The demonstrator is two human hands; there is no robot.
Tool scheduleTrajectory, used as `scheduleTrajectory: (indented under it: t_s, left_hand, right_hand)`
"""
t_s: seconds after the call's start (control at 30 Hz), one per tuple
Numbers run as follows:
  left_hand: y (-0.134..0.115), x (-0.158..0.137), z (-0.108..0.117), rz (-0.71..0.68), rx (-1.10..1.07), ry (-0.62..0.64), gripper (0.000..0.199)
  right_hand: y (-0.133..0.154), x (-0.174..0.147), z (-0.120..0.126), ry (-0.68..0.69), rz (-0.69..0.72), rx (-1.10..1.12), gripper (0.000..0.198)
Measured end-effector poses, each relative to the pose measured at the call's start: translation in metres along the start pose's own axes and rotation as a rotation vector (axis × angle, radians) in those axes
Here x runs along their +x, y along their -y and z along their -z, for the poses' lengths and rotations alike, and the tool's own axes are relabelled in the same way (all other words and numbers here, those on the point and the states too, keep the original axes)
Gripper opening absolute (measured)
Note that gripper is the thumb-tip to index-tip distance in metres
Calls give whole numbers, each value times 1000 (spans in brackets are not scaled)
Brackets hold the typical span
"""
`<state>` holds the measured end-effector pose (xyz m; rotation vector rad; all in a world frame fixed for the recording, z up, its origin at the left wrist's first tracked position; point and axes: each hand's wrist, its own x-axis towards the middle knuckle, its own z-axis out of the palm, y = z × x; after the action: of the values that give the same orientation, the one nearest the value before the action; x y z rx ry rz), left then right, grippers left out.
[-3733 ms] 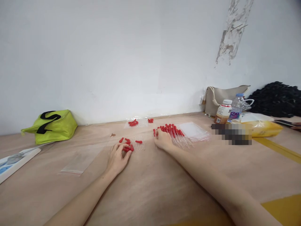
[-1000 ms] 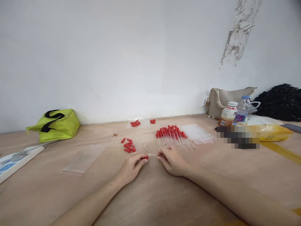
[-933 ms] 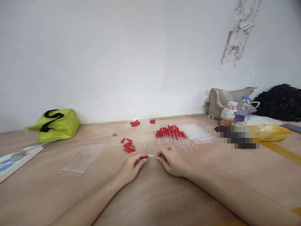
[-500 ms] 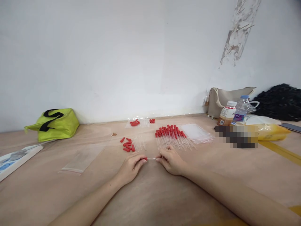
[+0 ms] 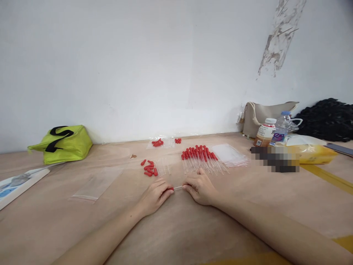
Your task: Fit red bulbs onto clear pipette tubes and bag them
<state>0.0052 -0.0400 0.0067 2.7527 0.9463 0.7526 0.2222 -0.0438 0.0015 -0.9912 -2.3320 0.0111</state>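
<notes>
My left hand [image 5: 156,195] pinches a red rubber bulb [image 5: 171,189], most of it hidden by the fingers. Into the bulb runs a thin clear glass tube [image 5: 178,187], whose other end is between the closed fingers of my right hand [image 5: 199,188]. Just beyond my left hand lie several loose red bulbs [image 5: 149,168] and a row of bare glass tubes [image 5: 162,166]. Past my right hand, many droppers with red bulbs [image 5: 200,154] are laid side by side, bulbs toward the wall.
Flat clear zip bags [image 5: 227,154] lie right of the droppers, another bag [image 5: 96,184] at left. Near the wall is a packet of bulbs and tubes [image 5: 162,142]. A green pouch [image 5: 66,143], power strip [image 5: 24,184], drink bottle [image 5: 266,132] and yellow pack [image 5: 317,154] stand around.
The bulb and tube between my hands have tilted slightly, the bulb end a little lower. Both hands keep their grip, and the view has shifted very slightly.
</notes>
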Motion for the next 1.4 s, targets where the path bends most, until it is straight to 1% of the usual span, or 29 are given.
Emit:
scheduleTrajectory:
  t_s: [0.13, 0.3, 0.5, 0.67, 0.77, 0.87, 0.93, 0.97, 1.03, 1.07, 1.13, 1.17, 1.2, 1.27, 1.33, 1.4]
  left_hand:
    - [-1, 0, 0, -39, 9, 3, 19]
    - [-1, 0, 0, -54, 13, 7, 20]
    - [-3, 1, 1, -66, 17, 24, 20]
    - [1, 4, 2, -84, 28, 26, 19]
    - [4, 4, 3, -81, 53, -41, 17]
    - [8, 3, 4, -97, 88, -96, 14]
    - [11, 1, 4, -89, 110, -129, 15]
    - [13, 0, 5, -63, 122, -162, 16]
    - [18, -1, 6, 38, 157, -266, 21]
    - [21, -2, 6, 105, 181, -323, 22]
    - [28, -3, 8, 234, 234, -398, 21]
    - [32, -3, 8, 288, 261, -411, 20]
    - [35, -3, 9, 336, 286, -414, 19]
    - [40, -4, 10, 415, 329, -405, 18]
    - [43, -5, 11, 473, 354, -399, 18]
    - [46, -6, 12, 505, 358, -396, 17]
  right_hand:
    - [4, -1, -3, 26, -29, -25, 21]
    - [10, 0, -7, 77, -107, -44, 28]
    - [16, 4, -9, 113, -172, -4, 30]
    - [17, 7, -7, 151, -227, 59, 32]
    - [18, 10, -2, 142, -193, 58, 30]
    - [23, 12, 7, 123, -104, 3, 21]
    - [25, 12, 13, 143, -85, -27, 17]
    - [24, 13, 16, 157, -111, -28, 16]
    - [14, 15, 24, 149, -230, -11, 18]
    - [6, 18, 28, 111, -312, 3, 20]
    - [-17, 23, 37, -19, -485, 10, 24]
    - [-30, 26, 40, -91, -577, 0, 23]
    - [-42, 29, 42, -129, -668, -31, 25]
    - [-62, 34, 43, -159, -794, -110, 27]
    - [-75, 37, 38, -141, -861, -181, 28]
    - [-81, 39, 32, -112, -890, -231, 27]
